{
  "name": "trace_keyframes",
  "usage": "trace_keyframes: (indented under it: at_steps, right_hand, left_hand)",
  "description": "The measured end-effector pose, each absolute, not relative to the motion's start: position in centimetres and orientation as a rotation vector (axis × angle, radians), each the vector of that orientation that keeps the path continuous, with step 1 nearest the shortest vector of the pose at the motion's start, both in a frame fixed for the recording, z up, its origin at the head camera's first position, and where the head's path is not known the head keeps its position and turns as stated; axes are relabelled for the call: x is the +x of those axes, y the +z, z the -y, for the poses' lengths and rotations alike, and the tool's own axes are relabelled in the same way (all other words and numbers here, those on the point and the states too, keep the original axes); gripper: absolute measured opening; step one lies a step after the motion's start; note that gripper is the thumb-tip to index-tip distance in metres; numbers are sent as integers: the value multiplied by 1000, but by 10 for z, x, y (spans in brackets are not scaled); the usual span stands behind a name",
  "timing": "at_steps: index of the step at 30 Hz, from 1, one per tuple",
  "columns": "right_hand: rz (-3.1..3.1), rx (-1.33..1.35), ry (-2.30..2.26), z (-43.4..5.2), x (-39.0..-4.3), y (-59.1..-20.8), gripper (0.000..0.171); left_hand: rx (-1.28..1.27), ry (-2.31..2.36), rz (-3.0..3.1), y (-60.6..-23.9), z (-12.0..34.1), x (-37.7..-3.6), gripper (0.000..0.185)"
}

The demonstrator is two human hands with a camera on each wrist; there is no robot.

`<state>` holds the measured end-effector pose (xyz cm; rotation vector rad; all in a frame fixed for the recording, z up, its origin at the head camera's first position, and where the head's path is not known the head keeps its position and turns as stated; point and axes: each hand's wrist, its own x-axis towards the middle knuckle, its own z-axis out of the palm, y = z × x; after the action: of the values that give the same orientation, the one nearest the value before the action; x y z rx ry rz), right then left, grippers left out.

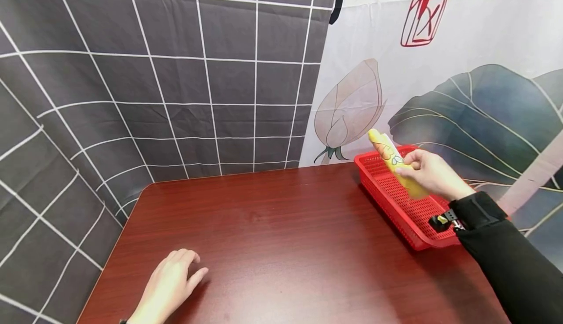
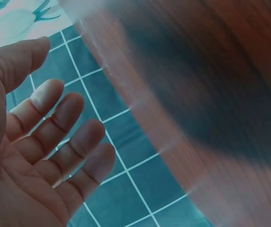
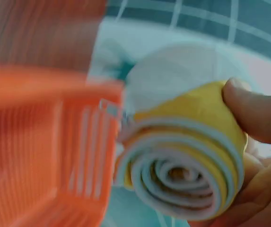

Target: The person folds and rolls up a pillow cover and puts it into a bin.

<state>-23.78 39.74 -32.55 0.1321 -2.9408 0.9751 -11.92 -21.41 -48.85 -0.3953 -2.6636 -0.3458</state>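
Note:
My right hand (image 1: 428, 171) grips a rolled yellow and white mat (image 1: 393, 162), held slanted above the red perforated basket (image 1: 396, 202) at the table's right side. The right wrist view looks down the roll's spiral end (image 3: 185, 170), with my thumb (image 3: 256, 111) curled over it and the basket's wall (image 3: 45, 142) to the left. My left hand (image 1: 169, 285) rests on the dark red wooden table (image 1: 272, 236) near the front left, fingers relaxed and holding nothing. In the left wrist view its palm and fingers (image 2: 55, 137) are spread open beside the table's edge (image 2: 173, 142).
A grey tiled cloth (image 1: 154, 70) hangs behind and to the left of the table. A white curtain printed with lotus leaves and a red seal (image 1: 440, 60) hangs at the back right. My black sleeve (image 1: 506, 255) reaches over the table's right corner.

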Motion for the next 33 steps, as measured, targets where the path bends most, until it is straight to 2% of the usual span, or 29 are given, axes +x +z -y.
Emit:
trace_keyframes:
  at_steps: [8,17,24,29,33]
  right_hand:
    - [3124,30,509,-444,-266,-355,51]
    - [3312,121,303,-460,-289,-402,31]
    - [3362,155,246,-458,-297,-429,26]
    - [3382,208,213,-490,-330,-481,27]
    - [3397,97,197,-509,-350,-517,34]
  left_hand:
    - [-372,-369,2696,-490,216,-116,28]
    - [-403,-356,2648,-497,216,-113,32]
    - [-408,-363,2636,-496,210,-111,33]
    - [-396,-363,2657,-497,210,-110,32]
    - [-392,-364,2670,-498,209,-110,31]
